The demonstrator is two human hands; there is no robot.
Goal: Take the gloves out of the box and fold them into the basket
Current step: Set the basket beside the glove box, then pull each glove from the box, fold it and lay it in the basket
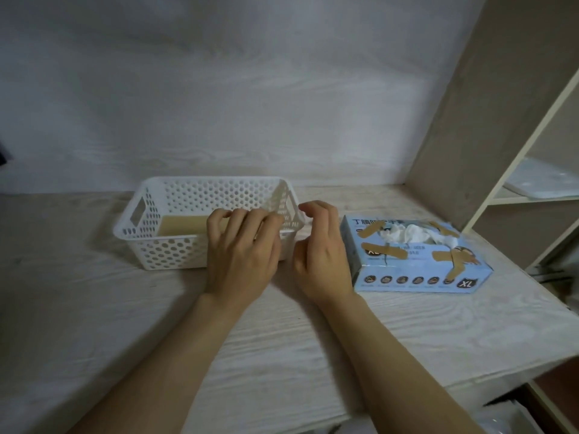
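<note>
A white perforated basket (169, 252) stands on the pale wooden table, left of centre. A flat tan piece (181, 225) lies on its floor. My left hand (241, 255) reaches over the basket's front rim at its right end, fingers bent down inside; I see nothing held in them. My right hand (322, 261) hovers just off the basket's right corner, fingers loosely curled and holding nothing. To the right lies a light blue glove box (416, 277), marked XL and patched with tan tape. White gloves (410, 233) bulge from its top opening.
A beige shelf unit (488, 195) rises at the right, with a white object (539, 180) on one shelf. The table's right edge (532, 364) runs diagonally close behind the box. A pale wall (250, 104) backs the table.
</note>
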